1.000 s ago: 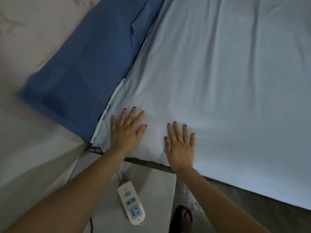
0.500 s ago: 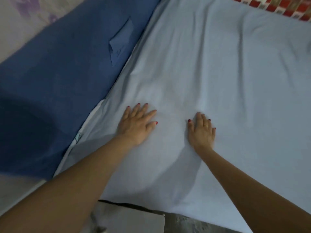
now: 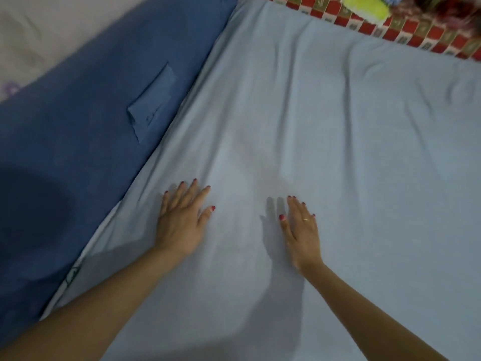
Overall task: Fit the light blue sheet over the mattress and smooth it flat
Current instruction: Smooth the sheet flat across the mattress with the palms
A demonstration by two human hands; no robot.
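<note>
The left hand (image 3: 182, 222) lies palm-down with fingers straight and spread, pressing the thin light blue cotton sheet (image 3: 325, 157); the right hand (image 3: 302, 230) is likewise flat and released, fingers together, its thumb side tipped slightly up. Neither grasps any cloth. Flat palms suit smoothing, I judge: they drag slack along without bunching it. The sheet covers the mattress top from the near side to the far edge, with long soft creases (image 3: 346, 82) running away from the hands.

Just left of the left hand the sheet meets a dark blue fabric panel with a sewn patch (image 3: 104, 105), so there is little room to sweep that way. Ahead and to the right the sheet lies open. At the far edge sit a red checked patterned cloth (image 3: 406, 32) and a blurred yellow-green soft object (image 3: 364, 6).
</note>
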